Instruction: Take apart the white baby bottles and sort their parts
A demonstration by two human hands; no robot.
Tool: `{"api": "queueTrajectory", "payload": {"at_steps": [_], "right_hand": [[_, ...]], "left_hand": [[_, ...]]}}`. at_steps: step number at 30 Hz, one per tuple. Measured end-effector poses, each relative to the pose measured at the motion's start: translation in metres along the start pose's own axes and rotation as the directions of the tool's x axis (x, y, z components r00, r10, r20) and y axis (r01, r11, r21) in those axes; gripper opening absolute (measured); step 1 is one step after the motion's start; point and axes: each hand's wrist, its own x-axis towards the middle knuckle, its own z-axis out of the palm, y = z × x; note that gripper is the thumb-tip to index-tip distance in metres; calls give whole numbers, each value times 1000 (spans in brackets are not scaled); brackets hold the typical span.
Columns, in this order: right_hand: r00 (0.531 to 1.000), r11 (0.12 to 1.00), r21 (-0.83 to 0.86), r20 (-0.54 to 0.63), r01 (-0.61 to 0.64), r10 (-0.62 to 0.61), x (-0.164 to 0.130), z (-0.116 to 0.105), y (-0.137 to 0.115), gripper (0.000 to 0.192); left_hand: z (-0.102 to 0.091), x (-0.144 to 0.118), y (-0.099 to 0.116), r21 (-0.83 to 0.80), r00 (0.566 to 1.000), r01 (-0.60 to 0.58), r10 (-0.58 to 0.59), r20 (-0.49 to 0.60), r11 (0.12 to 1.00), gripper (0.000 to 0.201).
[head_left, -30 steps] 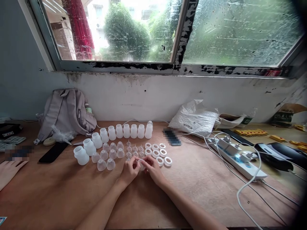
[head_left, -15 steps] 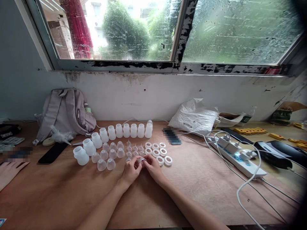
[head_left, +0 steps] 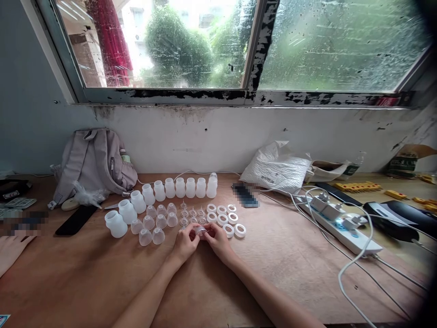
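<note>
My left hand and my right hand meet at the middle of the wooden table, fingertips pinched together on one small clear silicone part with a white ring. Just beyond my fingers lie rows of small clear nipples, white rings to the right, clear dome caps to the left, and a curved row of white bottles behind them.
A grey backpack leans on the wall at left, with a black phone in front. A white bag, a power strip with white cables and black devices lie at right. Another person's hand rests at far left.
My hands stayed together over the same spot, the fingers turning the small part between them. The view shifted slightly.
</note>
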Motion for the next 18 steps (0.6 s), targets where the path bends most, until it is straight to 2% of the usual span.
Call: {"api": "queueTrajectory", "payload": {"at_steps": [6,12,18], "right_hand": [[1000,999,47,-10,-18,19,-1,-3,-9,18],[999,999,32,33,24,-25,-3,-5,-23,17],[999,998,38,27,44,-45,-2,-3,-17,17]], "left_hand": [[1,-1,2,-55,999,-29,31,34,998,28],[0,0,4,-108,1000,-24,25,10,994,29],[0,0,4,-64,1000,-23,21,-22,998,29]]}}
